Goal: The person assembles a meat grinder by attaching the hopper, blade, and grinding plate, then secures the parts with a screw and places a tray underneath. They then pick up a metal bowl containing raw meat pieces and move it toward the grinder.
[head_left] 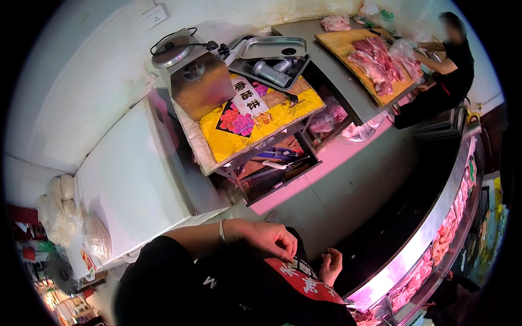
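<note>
My left hand [269, 237] sits low in the frame, just left of centre, its fingers curled down and pinching the top edge of my red apron [304, 280], which lies against my dark shirt at the bottom centre. A bangle [222, 231] rings that wrist. My right hand [330, 264] hangs just right of the apron, fingers loosely bent and holding nothing, near its edge; whether it touches I cannot tell.

To the left stands a white chest freezer [130, 185] with pale bags [65, 214] at its far end. Up the middle, a steel meat grinder [198, 76] stands on a yellow board [255, 117], with a metal tray [272, 49] beside it. At upper right another person [454, 65] works meat [378, 62] on a chopping board [340, 43]. A lit display counter [435, 239] curves down the right side.
</note>
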The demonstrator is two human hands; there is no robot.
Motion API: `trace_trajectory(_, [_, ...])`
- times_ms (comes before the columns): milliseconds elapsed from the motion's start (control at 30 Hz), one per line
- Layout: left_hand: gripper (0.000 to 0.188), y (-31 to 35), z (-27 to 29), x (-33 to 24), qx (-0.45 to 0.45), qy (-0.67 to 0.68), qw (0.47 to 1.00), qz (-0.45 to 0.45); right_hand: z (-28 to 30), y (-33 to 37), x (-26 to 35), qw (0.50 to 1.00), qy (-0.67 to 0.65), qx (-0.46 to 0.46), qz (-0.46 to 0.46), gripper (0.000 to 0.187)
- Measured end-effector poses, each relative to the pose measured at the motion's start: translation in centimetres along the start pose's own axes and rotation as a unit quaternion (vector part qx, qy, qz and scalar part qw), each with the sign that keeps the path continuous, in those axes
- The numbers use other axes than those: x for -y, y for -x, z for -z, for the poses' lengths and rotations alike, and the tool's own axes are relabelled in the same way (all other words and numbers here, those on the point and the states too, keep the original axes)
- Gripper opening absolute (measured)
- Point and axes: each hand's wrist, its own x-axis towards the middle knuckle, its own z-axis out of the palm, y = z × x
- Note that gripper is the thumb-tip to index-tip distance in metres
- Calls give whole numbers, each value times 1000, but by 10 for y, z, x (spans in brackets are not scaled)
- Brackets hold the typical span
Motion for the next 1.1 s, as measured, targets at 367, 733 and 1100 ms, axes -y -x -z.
trace_trajectory(367, [53, 15, 23, -33, -4, 1, 987, 162, -20, -33, 12, 999, 11, 31, 24, 17])
trace_trajectory(733, [55, 57, 44, -26, -98, -54, 985, 132, -58, -43, 25, 999, 7, 41, 18, 12])
trace_trajectory(1100, [50, 82, 62, -29, -206, -67, 975, 58, -82, -50, 39, 999, 6, 44, 20, 12])
